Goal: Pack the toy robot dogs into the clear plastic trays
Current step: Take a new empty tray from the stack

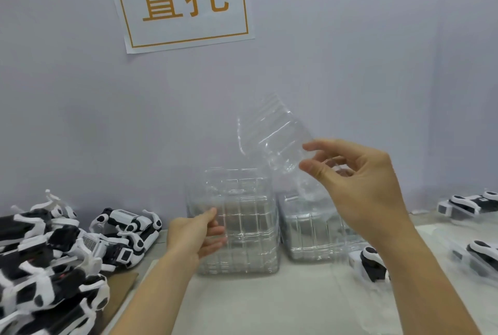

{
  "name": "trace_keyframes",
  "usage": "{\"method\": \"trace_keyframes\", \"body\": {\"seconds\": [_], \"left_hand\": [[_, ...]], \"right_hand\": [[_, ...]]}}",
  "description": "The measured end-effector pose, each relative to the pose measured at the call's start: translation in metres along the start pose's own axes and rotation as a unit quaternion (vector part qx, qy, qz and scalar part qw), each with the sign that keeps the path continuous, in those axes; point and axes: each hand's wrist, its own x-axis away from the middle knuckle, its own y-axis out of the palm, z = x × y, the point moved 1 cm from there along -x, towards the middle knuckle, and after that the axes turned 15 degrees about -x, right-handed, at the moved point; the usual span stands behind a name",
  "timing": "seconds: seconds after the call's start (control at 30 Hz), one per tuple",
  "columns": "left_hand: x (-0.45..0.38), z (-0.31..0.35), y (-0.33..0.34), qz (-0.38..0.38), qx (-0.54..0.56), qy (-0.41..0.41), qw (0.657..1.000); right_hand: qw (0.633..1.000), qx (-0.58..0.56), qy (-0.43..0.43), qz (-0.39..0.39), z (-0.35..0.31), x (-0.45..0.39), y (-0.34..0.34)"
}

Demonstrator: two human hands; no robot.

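My right hand (pixel 358 186) pinches a clear plastic tray (pixel 275 135) by its lower edge and holds it tilted in the air above the table. My left hand (pixel 196 235) grips the left side of a tall stack of clear trays (pixel 242 226) standing on the table. A second stack of trays (pixel 315 229) stands just to its right, partly behind my right hand. A heap of black-and-white toy robot dogs (pixel 54 253) lies at the left. One toy dog (pixel 369 264) lies on the table beside my right forearm.
More toy dogs in clear trays (pixel 474 253) lie at the right edge, with another (pixel 469 205) behind them. A brown cardboard sheet (pixel 121 291) lies under the heap at the left. A paper sign (pixel 180 0) hangs on the grey wall behind the table.
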Motion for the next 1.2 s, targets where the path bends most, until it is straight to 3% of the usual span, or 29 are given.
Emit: {"method": "trace_keyframes", "body": {"seconds": [0.13, 0.27, 0.33, 0.5, 0.67, 0.73, 0.87, 1.03, 1.2], "left_hand": [[0.015, -0.007, -0.012, 0.062, -0.058, 0.082, 0.993], [0.038, 0.001, -0.036, 0.096, 0.008, 0.187, 0.978], [0.049, 0.002, -0.048, 0.073, 0.046, 0.216, 0.973], [0.062, -0.003, -0.070, -0.022, 0.060, 0.184, 0.981], [0.061, -0.022, -0.079, -0.130, -0.035, 0.116, 0.984], [0.052, -0.034, -0.074, -0.131, -0.055, 0.080, 0.987], [0.035, -0.061, -0.065, -0.088, -0.140, 0.040, 0.985], [0.021, -0.082, -0.064, -0.051, -0.293, 0.051, 0.953], [0.030, -0.056, -0.084, 0.196, -0.392, 0.122, 0.891]], "right_hand": [[0.999, 0.003, 0.012, -0.036, -0.007, 0.001, 0.005], [0.991, 0.033, 0.030, -0.127, -0.021, 0.006, 0.020], [0.983, 0.050, 0.036, -0.175, -0.027, 0.010, 0.032], [0.935, 0.160, 0.077, -0.306, -0.027, 0.026, 0.065], [0.857, 0.235, 0.176, -0.424, -0.010, 0.045, 0.094], [0.820, 0.269, 0.208, -0.460, 0.002, 0.053, 0.102], [0.773, 0.309, 0.249, -0.495, 0.028, 0.064, 0.108], [0.737, 0.348, 0.275, -0.511, 0.053, 0.073, 0.110], [0.749, 0.329, 0.283, -0.501, 0.056, 0.067, 0.104]]}}
